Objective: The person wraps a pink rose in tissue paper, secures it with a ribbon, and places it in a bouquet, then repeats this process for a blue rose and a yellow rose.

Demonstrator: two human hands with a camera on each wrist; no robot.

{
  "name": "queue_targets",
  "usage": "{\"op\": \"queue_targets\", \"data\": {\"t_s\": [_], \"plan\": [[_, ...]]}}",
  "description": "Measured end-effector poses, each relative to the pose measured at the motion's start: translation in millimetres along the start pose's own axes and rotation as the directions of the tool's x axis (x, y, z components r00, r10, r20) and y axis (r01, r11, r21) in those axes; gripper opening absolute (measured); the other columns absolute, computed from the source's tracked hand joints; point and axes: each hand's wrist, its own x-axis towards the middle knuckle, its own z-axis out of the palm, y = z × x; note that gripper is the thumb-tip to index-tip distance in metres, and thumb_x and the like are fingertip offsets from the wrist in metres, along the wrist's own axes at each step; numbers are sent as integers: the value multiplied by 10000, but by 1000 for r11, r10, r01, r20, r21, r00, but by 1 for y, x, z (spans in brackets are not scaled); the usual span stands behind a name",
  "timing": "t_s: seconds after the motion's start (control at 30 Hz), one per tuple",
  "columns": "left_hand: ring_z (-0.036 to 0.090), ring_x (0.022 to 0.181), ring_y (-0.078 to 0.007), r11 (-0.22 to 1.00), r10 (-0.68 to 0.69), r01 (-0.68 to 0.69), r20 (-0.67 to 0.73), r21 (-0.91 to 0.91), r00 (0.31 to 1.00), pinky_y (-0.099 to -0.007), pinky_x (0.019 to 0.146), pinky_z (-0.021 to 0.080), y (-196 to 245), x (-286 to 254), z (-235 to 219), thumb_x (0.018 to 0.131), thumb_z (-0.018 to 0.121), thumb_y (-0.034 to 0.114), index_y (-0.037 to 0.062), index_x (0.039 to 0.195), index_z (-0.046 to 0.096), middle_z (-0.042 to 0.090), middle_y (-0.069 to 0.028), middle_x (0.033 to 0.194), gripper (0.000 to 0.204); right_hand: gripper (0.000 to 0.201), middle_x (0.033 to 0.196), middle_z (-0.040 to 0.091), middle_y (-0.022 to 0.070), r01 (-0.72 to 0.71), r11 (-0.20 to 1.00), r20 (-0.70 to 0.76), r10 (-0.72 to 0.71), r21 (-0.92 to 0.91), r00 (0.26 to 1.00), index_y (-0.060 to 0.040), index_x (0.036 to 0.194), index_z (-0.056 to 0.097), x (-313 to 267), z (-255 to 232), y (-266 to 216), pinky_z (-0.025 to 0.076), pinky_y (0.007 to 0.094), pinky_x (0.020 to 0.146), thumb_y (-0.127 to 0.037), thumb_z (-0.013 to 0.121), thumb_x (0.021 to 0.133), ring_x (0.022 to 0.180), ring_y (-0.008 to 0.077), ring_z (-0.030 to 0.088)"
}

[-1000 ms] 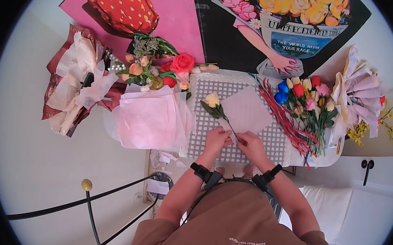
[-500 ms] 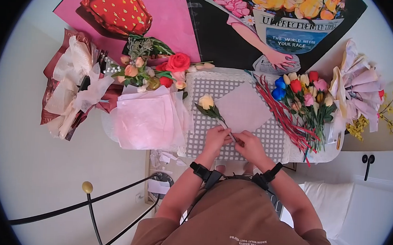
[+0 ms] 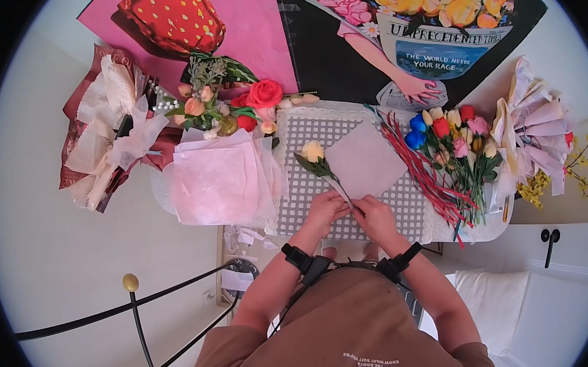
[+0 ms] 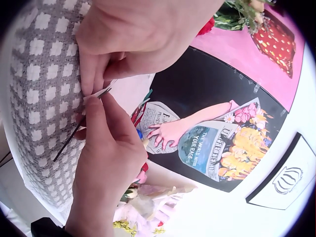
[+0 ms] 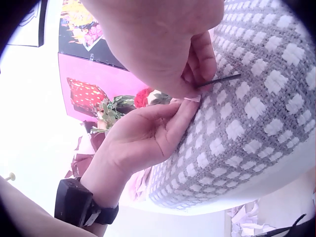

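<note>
A cream-yellow rose (image 3: pixel 312 151) with dark green leaves lies at the left corner of a pale pink wrapping paper sheet (image 3: pixel 367 163). Its stem runs toward the near corner, partly covered by a narrow fold of paper. There my left hand (image 3: pixel 326 208) pinches the folded paper edge at the stem. Close beside it, my right hand (image 3: pixel 376 216) pinches the stem and paper between thumb and fingers. The dark bare stem end (image 4: pixel 70 140) sticks out past the right fingers over the checked cloth (image 4: pixel 42 108). Fingers hide most of the gripped part.
To the left lies a stack of pink paper sheets (image 3: pixel 216 178), with mixed flowers (image 3: pixel 207 102) behind. Red ribbons (image 3: pixel 421 168) and a bunch of flowers (image 3: pixel 470 155) lie at right. Wrapped bouquets stand at both ends; a large picture board (image 3: pixel 344 57) leans behind.
The near-left paper edge now covers part of the stem that was bare a second ago. Both hands remain at the near corner with small finger movements; the head view has shifted slightly.
</note>
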Motion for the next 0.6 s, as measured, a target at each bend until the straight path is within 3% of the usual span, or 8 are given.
{"op": "queue_targets", "data": {"t_s": [0.3, 0.47, 0.6], "plan": [[693, 909, -208, 999, 32, -32, -63, -8, 998, -325, 834, 604, -5, 4, -1, 965, 580, 48, -36, 1120, 633, 681, -117, 1043, 184, 117, 798, 613, 119, 21, 998, -17, -20, 55, 1000, -55, 917, 701, 4, -1, 0, 537, 436, 661, -130, 677, 830, 730, 339, 643], [703, 856, -215, 999, -17, 14, -73, -32, 997, -319, 774, 614, -4, 7, -1, 953, 595, 40, -41, 1053, 635, 684, -124, 985, 135, 131, 786, 590, 89, 111, 983, -8, -114, -145, 993, -64, 842, 661, 9, -7, -9, 531, 413, 619, -187, 700, 814, 708, 300, 641], [707, 837, -219, 998, -1, -2, -46, -58, 999, -325, 756, 615, -11, 11, 0, 950, 594, 39, -39, 1029, 635, 685, -121, 964, 119, 130, 790, 582, 81, 106, 970, -14, -112, -219, 994, -71, 816, 639, 8, 1, -4, 529, 410, 610, -183, 704, 800, 707, 290, 641]]}}
